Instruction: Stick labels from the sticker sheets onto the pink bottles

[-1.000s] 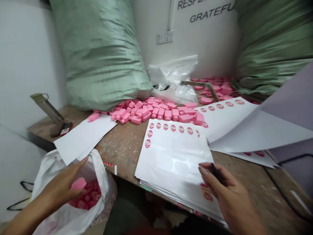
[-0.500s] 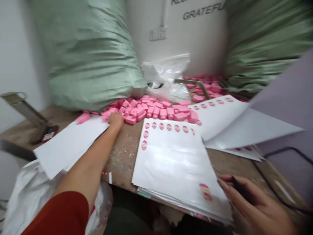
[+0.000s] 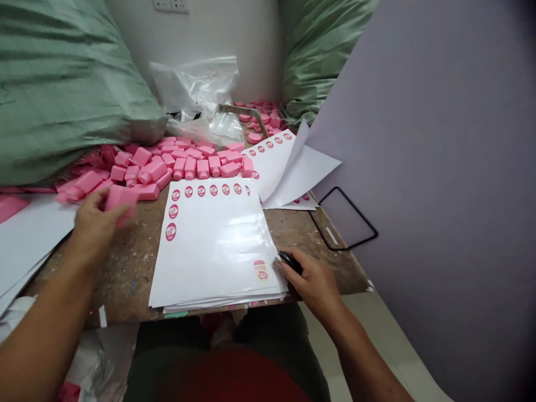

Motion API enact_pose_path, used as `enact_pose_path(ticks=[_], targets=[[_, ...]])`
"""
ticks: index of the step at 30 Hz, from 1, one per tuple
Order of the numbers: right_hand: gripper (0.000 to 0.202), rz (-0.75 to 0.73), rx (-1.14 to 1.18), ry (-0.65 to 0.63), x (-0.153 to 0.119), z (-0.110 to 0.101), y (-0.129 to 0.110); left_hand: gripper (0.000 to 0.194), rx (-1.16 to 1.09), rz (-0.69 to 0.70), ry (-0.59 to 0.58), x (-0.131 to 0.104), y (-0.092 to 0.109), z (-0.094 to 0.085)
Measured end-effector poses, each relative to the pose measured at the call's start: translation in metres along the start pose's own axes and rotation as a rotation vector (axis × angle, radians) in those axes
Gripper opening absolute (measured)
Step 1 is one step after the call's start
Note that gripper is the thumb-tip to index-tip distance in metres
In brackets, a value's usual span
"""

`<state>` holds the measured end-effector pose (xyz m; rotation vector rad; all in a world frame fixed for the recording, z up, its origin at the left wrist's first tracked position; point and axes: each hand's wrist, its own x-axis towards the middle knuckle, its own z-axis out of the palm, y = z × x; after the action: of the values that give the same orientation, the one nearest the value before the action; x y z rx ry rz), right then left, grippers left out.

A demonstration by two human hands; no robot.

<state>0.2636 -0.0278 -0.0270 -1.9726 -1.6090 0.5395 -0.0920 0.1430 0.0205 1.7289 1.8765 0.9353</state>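
Between the thumb and fingers of my left hand [image 3: 95, 223] is a pink bottle [image 3: 122, 202], slightly blurred, just in front of a heap of pink bottles [image 3: 154, 167]. My right hand [image 3: 312, 279] is closed round a small black tool [image 3: 290, 261] at the right edge of a stack of white sticker sheets [image 3: 209, 240]. Round pink stickers line the top sheet's upper edge and upper left side, and a pink and cream sticker [image 3: 260, 270] lies near its lower right corner.
More sticker sheets [image 3: 272, 167], one curled up, lie behind on the right beside a lilac panel [image 3: 419, 167]. White sheets [image 3: 29, 240] are at the left. Green sacks [image 3: 62, 84] and a clear plastic bag [image 3: 201, 89] stand behind. A black frame [image 3: 372, 234] juts out right.
My left hand has lifted a pink bottle from the heap and drawn it back towards me. The camera view has turned right and down. My right hand still holds the black tool.
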Motion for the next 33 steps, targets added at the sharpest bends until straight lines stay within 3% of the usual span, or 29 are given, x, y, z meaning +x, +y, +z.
enact_pose_path(ticks=[2, 4, 6, 8, 11, 20, 33], targets=[[0.033, 0.002, 0.014, -0.07, 0.003, -0.002, -0.005, 0.064, -0.286, -0.027, -0.169, -0.039, 0.021, 0.015], [0.038, -0.007, 0.014, -0.135, 0.005, -0.003, -0.007, 0.056, -0.325, 0.034, -0.368, -0.077, 0.045, 0.033], [0.039, -0.028, -0.021, -0.153, 0.007, -0.003, -0.007, 0.043, -0.208, 0.212, -0.625, -0.107, 0.067, 0.05], [0.036, -0.041, -0.068, -0.15, 0.007, -0.002, -0.006, 0.045, -0.033, 0.433, -0.826, -0.126, 0.084, 0.064], [0.03, -0.073, -0.135, -0.15, 0.006, 0.0, -0.006, 0.058, 0.185, 0.649, -0.974, -0.136, 0.096, 0.079], [0.02, -0.199, -0.361, -0.077, 0.006, 0.009, -0.006, 0.075, 0.373, 0.738, -1.096, -0.126, 0.1, 0.099], [0.017, -0.141, -0.318, -0.114, 0.01, 0.008, -0.012, 0.069, 0.415, 0.776, -1.077, -0.126, 0.109, 0.099]])
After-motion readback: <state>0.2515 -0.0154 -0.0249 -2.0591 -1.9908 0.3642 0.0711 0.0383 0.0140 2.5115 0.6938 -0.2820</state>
